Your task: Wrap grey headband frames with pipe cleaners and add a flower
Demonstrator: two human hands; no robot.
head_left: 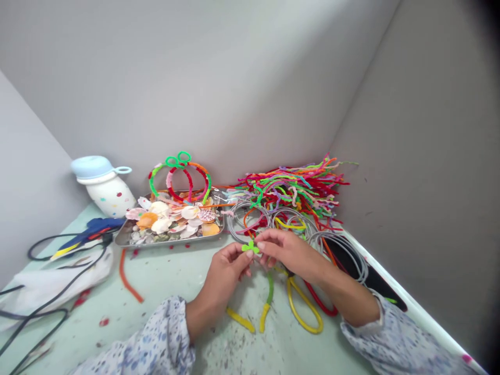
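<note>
Bench [174, 271]: free patch is lying before the tray [164, 244], between left sleeve [166, 323] and plastic bag [39, 284]; orange stem [126, 279] is resting in it. Black cables [29, 315] are trailing over the left side, bottle [107, 192] occupying far left corner. Upright hoops [190, 178] are barring low passes over the tray. Stem heap [289, 182] is filling far right corner, wire coils [310, 224] spreading before it. Left hand [226, 268] and right hand [291, 252], pinching green piece [250, 247], are closing the middle. Between forearms [347, 294]: bare surface showing, yellow loop [294, 305] intruding.

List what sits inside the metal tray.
Seashells, mostly whitish with some orange, are heaped in the metal tray. The heap covers most of its bottom, so whatever lies underneath cannot be seen.
</note>
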